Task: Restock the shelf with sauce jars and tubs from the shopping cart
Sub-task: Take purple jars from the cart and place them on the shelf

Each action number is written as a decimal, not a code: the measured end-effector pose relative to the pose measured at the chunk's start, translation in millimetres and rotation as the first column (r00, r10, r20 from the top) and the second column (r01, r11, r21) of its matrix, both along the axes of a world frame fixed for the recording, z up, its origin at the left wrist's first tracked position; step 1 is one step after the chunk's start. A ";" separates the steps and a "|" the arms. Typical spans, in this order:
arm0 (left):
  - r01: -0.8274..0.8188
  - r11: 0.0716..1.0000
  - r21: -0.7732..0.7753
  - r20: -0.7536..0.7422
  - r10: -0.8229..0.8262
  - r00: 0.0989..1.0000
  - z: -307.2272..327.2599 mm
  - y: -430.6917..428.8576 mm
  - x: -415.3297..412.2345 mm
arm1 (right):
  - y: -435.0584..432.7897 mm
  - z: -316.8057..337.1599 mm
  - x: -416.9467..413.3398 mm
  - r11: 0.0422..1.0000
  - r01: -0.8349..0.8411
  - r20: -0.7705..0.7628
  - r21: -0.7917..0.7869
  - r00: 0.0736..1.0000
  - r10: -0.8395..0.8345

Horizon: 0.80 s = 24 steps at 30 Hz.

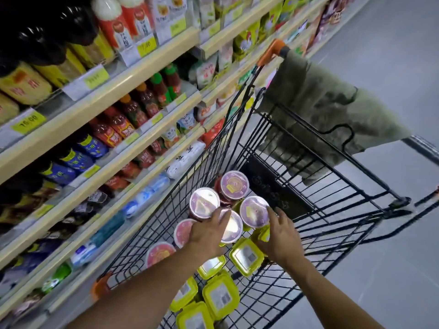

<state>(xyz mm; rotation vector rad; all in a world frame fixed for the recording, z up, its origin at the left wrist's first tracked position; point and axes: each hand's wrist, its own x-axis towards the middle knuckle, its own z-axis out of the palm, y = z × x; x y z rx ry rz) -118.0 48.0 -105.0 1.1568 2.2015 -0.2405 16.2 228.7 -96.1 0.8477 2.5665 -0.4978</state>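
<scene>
Reaching with both bare hands into a black wire shopping cart (273, 188) at lower centre of the frame, among round-lidded sauce jars (204, 204) clustered upright mid-cart and yellow-lidded tubs (246, 256) packed below them toward the bottom edge. Left hand (209, 231) laid back-up over the jar lids, fingers (225, 213) across the central tops; impossible to tell whether gripping or only resting. Right hand (282, 236) spread and relaxed, fingertips (269, 208) touching the rim of the rightmost jar, holding nothing. Jars likely heavy when full and, if glass, breakable; smooth sealed lids probably slippery, so best taken round the body below the lid, not by the top. Tubs probably lighter, stiff plastic, clip lids liable to pop; best lifted by two opposite sides. Stocked shelf (133, 78) running along the left of the frame, bottles and pouches tight behind yellow price tags, little spare room visible. Olive garment (320, 110) draped over the cart's orange handle (273, 51) at upper right; grey floor (392, 67) beyond.
</scene>
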 end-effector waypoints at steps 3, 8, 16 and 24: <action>0.008 1.000 0.016 -0.029 -0.007 1.000 -9.9 3.4 0.4 | 9.3 -13.8 -17.6 1.000 -0.013 0.037 -0.021 0.999 0.014; 0.009 0.997 0.082 -0.047 -0.005 0.999 -29.2 5.6 -5.3 | 18.4 -37.3 -38.7 0.994 -0.099 0.119 -0.042 0.987 0.104; 0.021 0.996 0.090 -0.014 -0.020 1.000 -35.4 7.2 -12.6 | 18.1 -52.0 -52.6 0.990 -0.138 0.081 -0.021 0.987 0.139; 0.033 0.989 0.144 -0.022 -0.030 0.999 -13.7 -3.9 -8.2 | 17.4 -43.4 -38.5 0.993 -0.111 0.001 -0.039 0.994 0.112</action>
